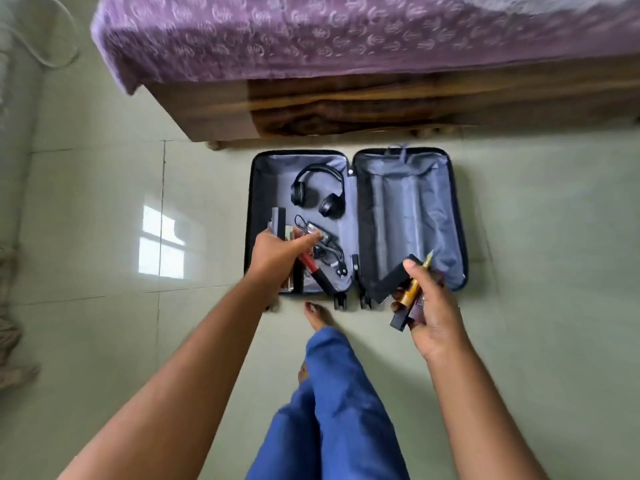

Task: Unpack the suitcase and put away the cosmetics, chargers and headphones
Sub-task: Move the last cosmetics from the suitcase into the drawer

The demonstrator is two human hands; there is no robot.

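Right hand [431, 308] clutching slim gold tubes [414, 289]; left hand [277, 252], fingers spread, over glossy red-black tube [311, 266] in suitcase [408, 209].

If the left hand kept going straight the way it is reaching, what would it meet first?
Most likely the black charger with its coiled cable, lying in the left half of the open suitcase just ahead of the left hand. Depth is unclear; the fingers may already touch it. The headphones lie further on.

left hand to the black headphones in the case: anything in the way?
Nothing visible. The black over-ear headphones lie uncovered on the grey lining of the open suitcase, in its left half. The left hand hovers nearer the person, over the tangled black charger cable, with only bare lining between.
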